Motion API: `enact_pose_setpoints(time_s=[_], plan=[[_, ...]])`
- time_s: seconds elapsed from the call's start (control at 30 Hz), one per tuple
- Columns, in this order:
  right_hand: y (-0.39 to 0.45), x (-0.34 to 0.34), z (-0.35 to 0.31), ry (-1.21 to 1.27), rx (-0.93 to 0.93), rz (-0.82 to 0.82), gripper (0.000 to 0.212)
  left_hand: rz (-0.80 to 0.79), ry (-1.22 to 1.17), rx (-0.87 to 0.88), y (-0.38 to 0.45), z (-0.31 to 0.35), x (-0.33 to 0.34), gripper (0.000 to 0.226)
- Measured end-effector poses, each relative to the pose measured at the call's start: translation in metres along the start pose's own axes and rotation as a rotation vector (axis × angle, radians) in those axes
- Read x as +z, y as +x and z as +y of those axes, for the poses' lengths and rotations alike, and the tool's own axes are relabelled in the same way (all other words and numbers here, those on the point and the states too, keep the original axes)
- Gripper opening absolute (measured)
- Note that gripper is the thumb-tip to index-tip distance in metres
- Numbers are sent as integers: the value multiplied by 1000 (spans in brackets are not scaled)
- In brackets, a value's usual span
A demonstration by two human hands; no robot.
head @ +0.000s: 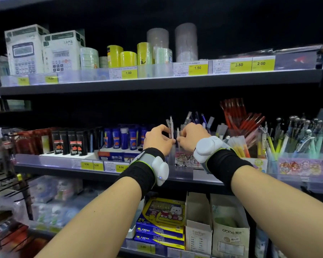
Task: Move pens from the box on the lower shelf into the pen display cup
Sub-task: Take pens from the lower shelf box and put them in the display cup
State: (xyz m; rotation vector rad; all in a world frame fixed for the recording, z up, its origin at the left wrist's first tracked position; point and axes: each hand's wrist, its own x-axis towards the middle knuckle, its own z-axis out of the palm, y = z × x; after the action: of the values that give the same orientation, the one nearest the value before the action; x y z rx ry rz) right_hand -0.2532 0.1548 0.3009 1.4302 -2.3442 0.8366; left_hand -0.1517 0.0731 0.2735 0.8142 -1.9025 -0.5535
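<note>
Both hands are raised to the middle shelf at a clear pen display cup [183,158] with a printed label. My left hand [158,137] pinches several clear-barrelled pens [171,127] that stand upright in the cup. My right hand [191,135] grips pens beside them, fingertips almost touching the left hand's. More blue and clear pens [196,117] stick up behind my right hand. On the lower shelf stand two open white cardboard boxes [199,218] [229,226]; their contents are not clear.
Cups of red pens [239,118] and pastel pens [296,138] crowd the shelf to the right. Blue bottles [123,137] and black bottles [69,142] stand to the left. The top shelf holds calculators [43,51] and tape rolls [129,54]. Yellow-blue boxes [162,220] lie below.
</note>
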Motion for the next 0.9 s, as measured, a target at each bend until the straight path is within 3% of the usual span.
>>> enact_pose_setpoints(time_s=[0.3, 0.73, 0.9], plan=[[-3, 5, 1, -61, 30, -50, 29, -14, 52, -63, -4, 2, 5, 37], [-9, 2, 5, -43, 38, 0, 32, -121, 119, -57, 4, 2, -2, 22], [-14, -3, 5, -19, 2, 95, 37, -90, 76, -71, 12, -1, -11, 39]])
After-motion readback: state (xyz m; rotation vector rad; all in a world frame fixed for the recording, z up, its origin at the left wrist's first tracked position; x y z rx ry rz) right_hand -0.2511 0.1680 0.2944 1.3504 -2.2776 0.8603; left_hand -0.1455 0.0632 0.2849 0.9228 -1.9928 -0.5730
